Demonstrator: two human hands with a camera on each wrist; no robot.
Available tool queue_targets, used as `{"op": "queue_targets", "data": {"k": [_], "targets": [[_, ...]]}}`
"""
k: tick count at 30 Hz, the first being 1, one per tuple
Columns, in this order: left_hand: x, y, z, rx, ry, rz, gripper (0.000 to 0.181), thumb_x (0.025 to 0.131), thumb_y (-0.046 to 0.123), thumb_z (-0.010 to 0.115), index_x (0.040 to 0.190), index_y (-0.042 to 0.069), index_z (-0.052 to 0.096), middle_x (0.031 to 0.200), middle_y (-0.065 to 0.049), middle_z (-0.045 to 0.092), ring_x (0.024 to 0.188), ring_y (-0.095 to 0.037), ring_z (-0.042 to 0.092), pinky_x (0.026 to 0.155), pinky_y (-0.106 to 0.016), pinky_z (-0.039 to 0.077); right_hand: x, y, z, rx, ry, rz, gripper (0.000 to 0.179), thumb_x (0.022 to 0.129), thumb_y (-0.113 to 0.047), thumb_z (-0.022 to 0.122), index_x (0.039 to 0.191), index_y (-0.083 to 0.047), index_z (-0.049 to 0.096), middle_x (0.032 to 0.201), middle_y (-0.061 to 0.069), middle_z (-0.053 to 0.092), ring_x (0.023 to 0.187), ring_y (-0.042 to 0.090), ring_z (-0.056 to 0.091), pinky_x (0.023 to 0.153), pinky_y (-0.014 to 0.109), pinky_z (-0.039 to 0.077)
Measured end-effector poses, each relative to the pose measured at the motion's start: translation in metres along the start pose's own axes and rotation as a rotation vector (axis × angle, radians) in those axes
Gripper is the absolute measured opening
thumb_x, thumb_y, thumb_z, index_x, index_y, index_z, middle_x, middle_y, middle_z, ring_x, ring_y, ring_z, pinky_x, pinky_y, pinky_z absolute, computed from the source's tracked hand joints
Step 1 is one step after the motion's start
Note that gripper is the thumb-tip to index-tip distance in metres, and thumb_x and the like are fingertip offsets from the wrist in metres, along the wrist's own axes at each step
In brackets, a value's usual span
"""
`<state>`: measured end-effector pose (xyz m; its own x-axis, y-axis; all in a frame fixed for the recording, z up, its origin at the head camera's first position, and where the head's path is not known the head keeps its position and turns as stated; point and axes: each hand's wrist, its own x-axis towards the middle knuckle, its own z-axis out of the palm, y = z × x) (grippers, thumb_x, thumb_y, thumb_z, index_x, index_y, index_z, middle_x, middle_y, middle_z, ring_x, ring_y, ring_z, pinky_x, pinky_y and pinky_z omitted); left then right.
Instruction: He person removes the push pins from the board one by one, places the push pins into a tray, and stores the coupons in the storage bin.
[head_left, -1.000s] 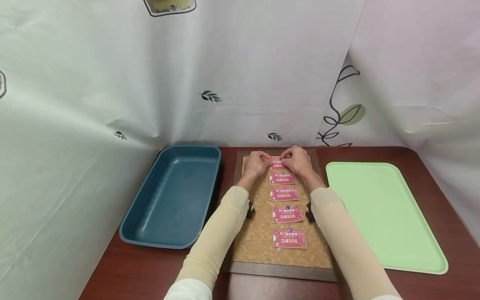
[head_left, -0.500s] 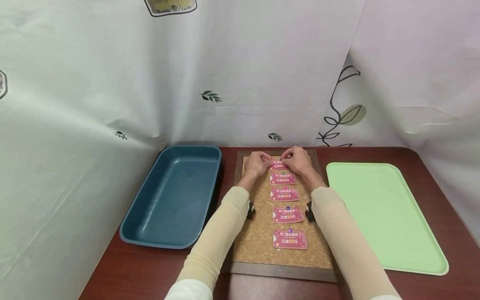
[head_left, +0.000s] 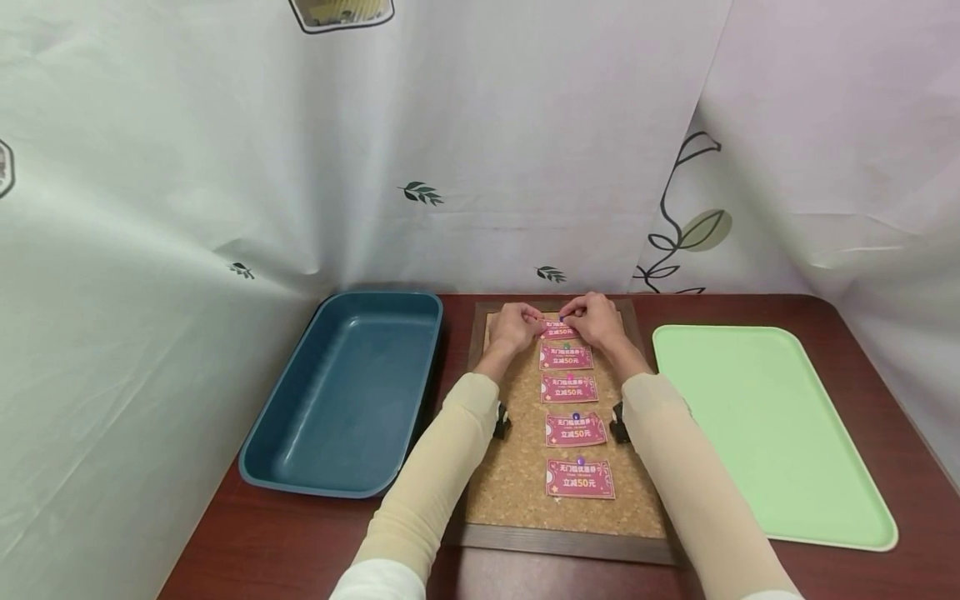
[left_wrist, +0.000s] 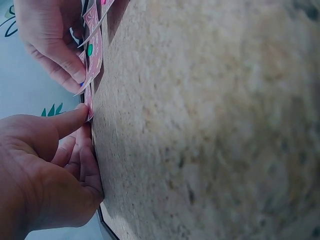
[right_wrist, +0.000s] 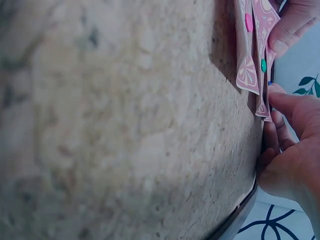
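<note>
A framed cork board (head_left: 517,475) bears a column of pink paper coupons, several fixed by coloured push pins. At the far end lies the topmost coupon (head_left: 558,330). My left hand (head_left: 512,327) pinches its left edge between thumb and fingers, as the left wrist view (left_wrist: 50,170) shows from the side. My right hand (head_left: 596,321) holds a blue push pin (head_left: 562,318) at that coupon's upper edge with thumb and fingertip. In the right wrist view the blue pin is mostly hidden by the thumb. How deep the pin sits cannot be seen.
Left of the board stands a deep blue tray (head_left: 255,475); on its right lies a flat light green tray (head_left: 765,433). Below the top coupon, pinned ones include a green pin (right_wrist: 263,65) and a pink pin (right_wrist: 248,22). A patterned white sheet (head_left: 480,167) hangs behind the table.
</note>
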<state>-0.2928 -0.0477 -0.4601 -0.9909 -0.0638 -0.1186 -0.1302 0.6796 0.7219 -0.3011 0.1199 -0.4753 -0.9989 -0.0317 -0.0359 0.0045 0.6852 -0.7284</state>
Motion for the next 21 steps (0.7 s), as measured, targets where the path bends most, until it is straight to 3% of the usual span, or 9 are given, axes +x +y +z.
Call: {"op": "queue_targets", "data": {"k": [7, 12, 21], "targets": [[-0.0013, 0.0007, -0.0012, 0.004, -0.006, 0.011, 0.01, 0.098, 0.023, 0.08, 0.1, 0.014, 0.079, 0.086, 0.002, 0.072, 0.077, -0.013, 0.061, 0.069, -0.027, 0.043, -0.0011, -0.0007, 0.0003, 0.002, 0.014, 0.007, 0.018, 0.107, -0.014, 0.065, 0.111, -0.002, 0.078, 0.113, 0.016, 0.057, 0.103, 0.032, 0.053, 0.094, 0.05, 0.043], [-0.0007, 0.0008, -0.0018, 0.034, -0.005, 0.029, 0.01, 0.097, 0.022, 0.081, 0.101, 0.013, 0.08, 0.086, 0.002, 0.074, 0.074, -0.01, 0.06, 0.066, -0.024, 0.042, 0.0004, 0.0007, 0.0011, 0.005, 0.023, -0.013, 0.016, 0.106, -0.013, 0.067, 0.108, -0.001, 0.078, 0.109, 0.016, 0.057, 0.1, 0.031, 0.053, 0.091, 0.048, 0.042], [-0.0006, 0.0007, -0.0019, 0.048, 0.007, 0.033, 0.01, 0.097, 0.023, 0.081, 0.101, 0.015, 0.081, 0.086, 0.003, 0.074, 0.075, -0.01, 0.06, 0.068, -0.026, 0.043, 0.0031, 0.0043, -0.0016, 0.045, -0.02, -0.009, 0.014, 0.103, -0.009, 0.07, 0.111, -0.002, 0.079, 0.11, 0.016, 0.057, 0.103, 0.031, 0.052, 0.093, 0.048, 0.041]]}}
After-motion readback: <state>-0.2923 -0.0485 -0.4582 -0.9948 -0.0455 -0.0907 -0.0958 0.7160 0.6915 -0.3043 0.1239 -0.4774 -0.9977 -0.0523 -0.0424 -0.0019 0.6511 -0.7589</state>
